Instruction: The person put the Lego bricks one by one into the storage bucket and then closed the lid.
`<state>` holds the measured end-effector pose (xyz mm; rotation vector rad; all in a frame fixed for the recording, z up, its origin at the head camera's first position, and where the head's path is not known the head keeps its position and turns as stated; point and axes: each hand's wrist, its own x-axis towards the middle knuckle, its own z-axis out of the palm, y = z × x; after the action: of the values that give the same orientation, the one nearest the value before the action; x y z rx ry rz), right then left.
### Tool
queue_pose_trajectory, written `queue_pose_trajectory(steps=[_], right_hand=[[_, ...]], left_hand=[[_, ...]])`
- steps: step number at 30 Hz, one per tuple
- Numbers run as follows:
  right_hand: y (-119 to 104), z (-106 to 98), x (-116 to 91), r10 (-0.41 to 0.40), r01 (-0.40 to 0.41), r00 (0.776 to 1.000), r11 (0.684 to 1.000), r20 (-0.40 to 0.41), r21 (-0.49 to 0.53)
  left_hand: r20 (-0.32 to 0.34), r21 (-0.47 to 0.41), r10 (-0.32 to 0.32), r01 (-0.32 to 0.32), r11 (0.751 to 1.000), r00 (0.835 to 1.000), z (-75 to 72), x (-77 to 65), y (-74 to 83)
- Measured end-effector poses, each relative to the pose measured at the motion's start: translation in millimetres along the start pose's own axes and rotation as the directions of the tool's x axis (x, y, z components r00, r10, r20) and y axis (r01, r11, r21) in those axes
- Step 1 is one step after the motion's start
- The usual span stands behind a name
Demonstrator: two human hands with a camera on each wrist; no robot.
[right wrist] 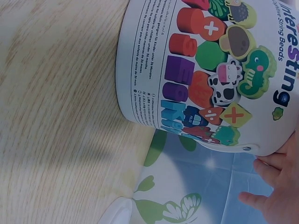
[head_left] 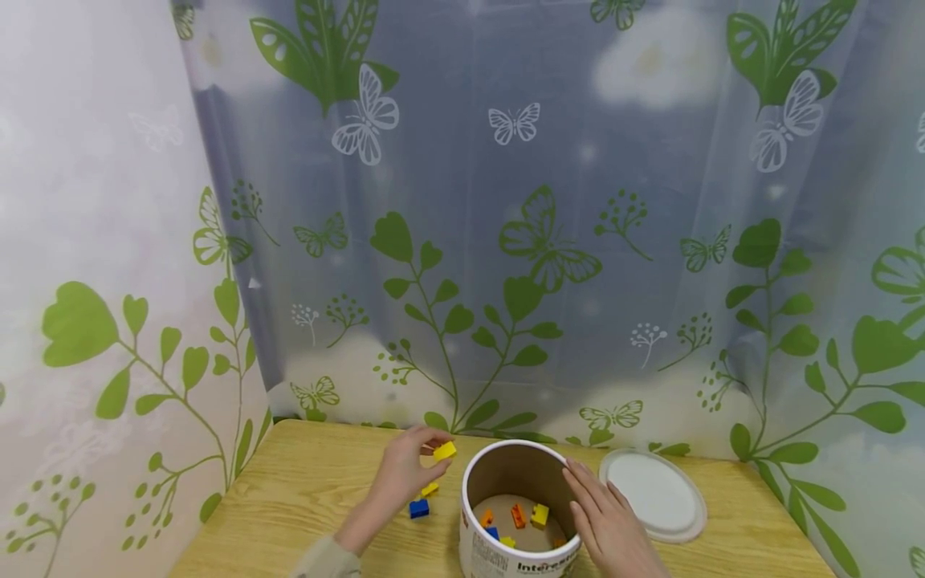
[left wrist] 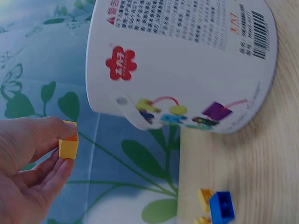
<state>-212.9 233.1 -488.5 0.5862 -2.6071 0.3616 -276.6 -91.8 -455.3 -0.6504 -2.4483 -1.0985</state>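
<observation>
Pinched between the thumb and fingers of my left hand [head_left: 406, 472] is a yellow toy brick [head_left: 444, 451], held above the table just left of a round white tub [head_left: 473, 534]. The left wrist view shows the same yellow brick [left wrist: 68, 143] at the fingertips. My right hand [head_left: 610, 522] rests with extended fingers on the tub's right rim. Inside the tub lie several bricks, among them a yellow brick [head_left: 539, 515] and an orange brick [head_left: 518, 515]. A blue brick [head_left: 419, 508] and a small yellow brick [head_left: 429, 489] sit on the table left of the tub.
A white round lid [head_left: 654, 494] lies on the wooden table [head_left: 289, 498] to the right of the tub. Behind the table hangs a curtain [head_left: 462, 241] printed with leaves and butterflies. Another patterned curtain [head_left: 108, 241] hangs at the left.
</observation>
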Motion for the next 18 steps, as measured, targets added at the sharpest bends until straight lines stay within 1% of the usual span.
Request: queue_pose_trajectory(steps=[5, 11, 15, 18], right_hand=[[0, 1, 0, -0.006, 0.006, 1.000, 1.000, -0.003, 0.007], [1, 3, 1, -0.012, 0.011, 1.000, 1.000, -0.028, -0.019], [1, 2, 0, -0.023, 0.021, 0.999, 0.999, -0.045, -0.035], [1, 2, 0, -0.022, 0.020, 0.999, 0.999, -0.038, -0.030]], left_hand=[[0.000, -0.035, 0.035, -0.035, 0.999, 0.999, 5.9, 5.4, 10.3], [0.004, -0.059, 0.083, -0.083, 0.995, 0.997, 16.2, 12.6, 22.0], [0.029, -0.076, 0.089, -0.087, 0.993, 0.996, 23.7, 15.6, 30.4], [0.046, -0.094, 0.095, -0.091, 0.991, 0.994, 29.6, 17.7, 36.2]])
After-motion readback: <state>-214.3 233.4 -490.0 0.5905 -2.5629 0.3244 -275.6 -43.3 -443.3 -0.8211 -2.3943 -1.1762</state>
